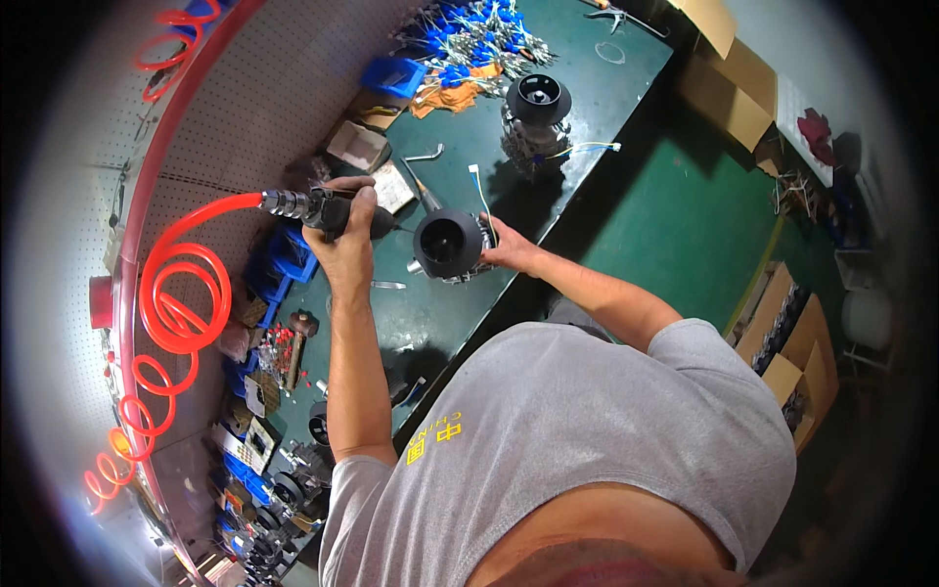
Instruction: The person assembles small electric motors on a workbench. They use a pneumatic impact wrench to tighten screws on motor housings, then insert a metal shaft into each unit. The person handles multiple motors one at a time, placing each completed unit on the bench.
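My left hand [344, 235] is closed round a dark air-powered screwdriver [335, 210], held above the bench. A red coiled air hose [220, 208] joins its back end by a metal coupling [284, 203]. To the right stands a motor assembly [448, 243] with a wide black cup-shaped top and metal parts under it. My right hand [507, 245] grips its right side, the fingers partly hidden behind it. A white connector on thin wires [475, 171] rises beside the cup. Farther off, a second motor assembly [538, 103] of the same kind stands upright.
Blue-capped wired parts [479, 39] lie heaped at the far end near a blue bin [394, 76]. A hex wrench [424, 154] and a white box [394, 186] lie beyond my left hand. More bins, a hammer [295, 352] and motor parts [293, 484] line the left side. Cardboard boxes [782, 342] stand right.
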